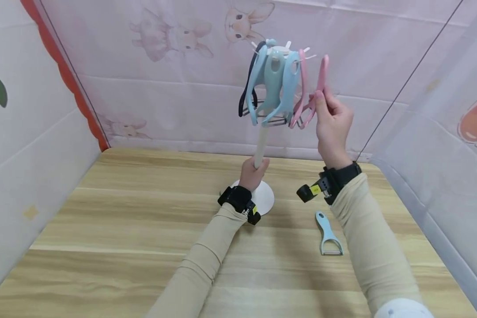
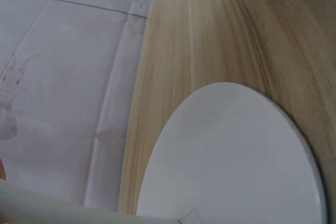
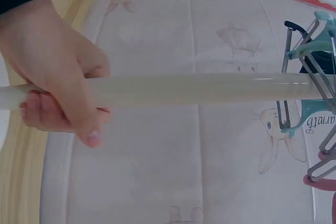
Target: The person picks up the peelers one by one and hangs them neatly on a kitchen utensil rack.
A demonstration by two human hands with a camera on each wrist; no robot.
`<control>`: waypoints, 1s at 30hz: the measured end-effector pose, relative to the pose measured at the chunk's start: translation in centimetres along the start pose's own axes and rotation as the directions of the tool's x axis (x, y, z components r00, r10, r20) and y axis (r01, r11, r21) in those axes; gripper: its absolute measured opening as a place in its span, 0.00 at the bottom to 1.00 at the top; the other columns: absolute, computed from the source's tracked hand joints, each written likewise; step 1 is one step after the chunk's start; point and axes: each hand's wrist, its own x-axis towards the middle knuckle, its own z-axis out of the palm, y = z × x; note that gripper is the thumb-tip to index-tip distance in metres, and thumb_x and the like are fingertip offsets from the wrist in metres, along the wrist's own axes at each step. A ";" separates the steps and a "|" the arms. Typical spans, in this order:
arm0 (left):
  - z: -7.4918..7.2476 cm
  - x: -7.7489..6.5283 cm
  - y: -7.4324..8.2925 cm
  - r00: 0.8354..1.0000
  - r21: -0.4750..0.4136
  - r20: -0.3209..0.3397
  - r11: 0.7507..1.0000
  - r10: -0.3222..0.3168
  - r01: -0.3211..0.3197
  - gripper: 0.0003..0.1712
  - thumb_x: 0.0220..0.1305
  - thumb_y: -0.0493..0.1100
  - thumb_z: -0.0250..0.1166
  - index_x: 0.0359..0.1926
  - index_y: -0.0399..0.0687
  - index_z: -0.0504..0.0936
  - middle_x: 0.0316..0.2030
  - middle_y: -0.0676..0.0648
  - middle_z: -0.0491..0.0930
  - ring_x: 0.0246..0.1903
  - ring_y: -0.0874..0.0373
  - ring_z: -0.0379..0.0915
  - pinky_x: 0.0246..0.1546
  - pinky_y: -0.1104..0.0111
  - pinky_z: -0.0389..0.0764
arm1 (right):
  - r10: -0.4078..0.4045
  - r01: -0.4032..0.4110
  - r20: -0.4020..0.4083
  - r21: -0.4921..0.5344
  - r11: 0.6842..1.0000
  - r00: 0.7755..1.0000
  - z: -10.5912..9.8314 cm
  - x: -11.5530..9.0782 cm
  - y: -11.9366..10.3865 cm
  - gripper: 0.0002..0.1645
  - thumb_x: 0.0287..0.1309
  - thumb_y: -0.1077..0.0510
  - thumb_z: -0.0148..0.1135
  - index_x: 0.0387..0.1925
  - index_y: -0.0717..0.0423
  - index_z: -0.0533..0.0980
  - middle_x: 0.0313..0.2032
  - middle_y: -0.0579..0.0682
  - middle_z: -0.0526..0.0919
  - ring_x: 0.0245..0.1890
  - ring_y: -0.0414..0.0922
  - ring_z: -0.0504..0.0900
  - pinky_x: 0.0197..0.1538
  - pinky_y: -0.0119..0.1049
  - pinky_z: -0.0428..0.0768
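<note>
A white rack stand has a pole with several hooks at its top, and the left hand grips this pole low down, fingers wrapped round it. In the right wrist view the same hand wraps the pole. Light blue peelers, a dark blue peeler and a pink peeler hang from the hooks. Just right of them, the right hand pinches another pink peeler between thumb and fingers, its handle upward and its blade end beside the hanging pink one.
On the wooden table a light blue peeler lies near the right forearm. The stand's round white base rests on the table, also showing as a white disc in the left wrist view. Fabric walls surround the table's back and sides.
</note>
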 end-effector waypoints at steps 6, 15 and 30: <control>0.0 -0.4 0.5 1.000 0.003 -0.004 1.000 -0.006 0.006 0.22 0.62 0.38 0.58 0.13 0.44 0.63 0.12 0.53 0.64 0.15 0.63 0.61 0.21 0.74 0.62 | 0.042 -0.042 0.021 0.040 0.998 0.999 0.7 1.7 -0.6 0.20 0.54 0.57 0.61 0.51 0.54 0.75 0.42 0.53 0.81 0.38 0.45 0.74 0.43 0.30 0.73; 0.1 -0.6 0.7 1.000 0.008 0.015 1.000 -0.017 0.017 0.20 0.63 0.37 0.57 0.14 0.42 0.65 0.14 0.52 0.65 0.17 0.63 0.61 0.22 0.74 0.62 | 0.047 -0.055 0.103 0.076 0.996 0.994 1.3 2.6 -1.2 0.19 0.54 0.58 0.61 0.50 0.53 0.75 0.45 0.51 0.81 0.41 0.45 0.75 0.48 0.33 0.74; -0.6 -1.3 3.3 1.000 0.017 0.014 1.000 0.001 -0.001 0.22 0.63 0.35 0.56 0.13 0.43 0.60 0.13 0.52 0.64 0.16 0.64 0.60 0.21 0.76 0.61 | 0.011 -0.034 0.259 0.084 0.996 0.966 1.5 2.3 -0.9 0.19 0.59 0.59 0.56 0.53 0.53 0.74 0.33 0.50 0.80 0.24 0.42 0.74 0.21 0.24 0.67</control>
